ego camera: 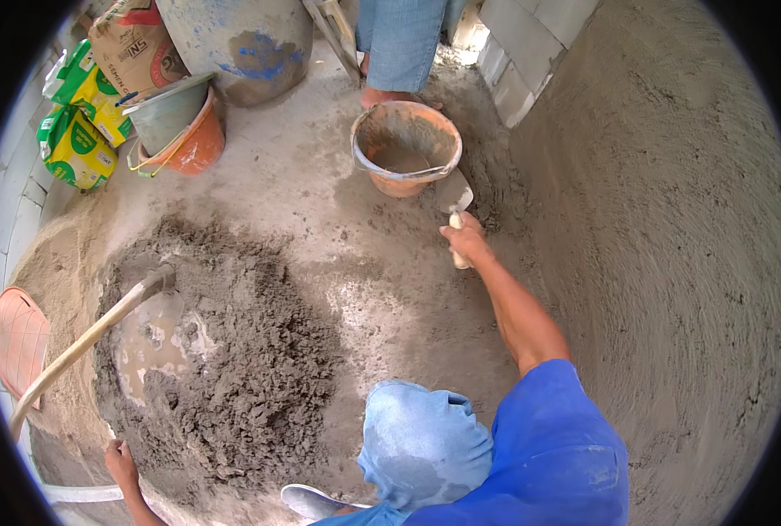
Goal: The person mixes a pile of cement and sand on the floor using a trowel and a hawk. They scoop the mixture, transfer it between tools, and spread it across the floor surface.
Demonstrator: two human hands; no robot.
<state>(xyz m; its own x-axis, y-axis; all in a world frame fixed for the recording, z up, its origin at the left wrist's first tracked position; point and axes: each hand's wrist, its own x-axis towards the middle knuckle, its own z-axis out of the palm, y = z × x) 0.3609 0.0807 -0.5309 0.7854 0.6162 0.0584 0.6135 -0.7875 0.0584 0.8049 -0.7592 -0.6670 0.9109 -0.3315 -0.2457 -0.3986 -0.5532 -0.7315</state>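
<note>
My right hand (468, 239) grips the pale handle of a trowel (456, 192), its blade close to the floor beside an orange bucket (400, 185). That bucket is smeared with mortar and has some inside. At lower left is my left hand (122, 464), with curled fingers, by the edge of a heap of grey mortar (252, 355); whether it holds anything is unclear. Murky water (150, 352) lies in a hollow of the heap. The head of a wooden-handled hoe (88, 338) rests in the mortar above the water.
A rough plastered wall (660, 263) rises at right. Beyond the bucket stands another person in jeans (400, 46). Stacked buckets (189, 148), a large drum (245, 52), a cement bag (130, 52) and green-yellow bags (78, 148) are at upper left, sand (68, 263) below them.
</note>
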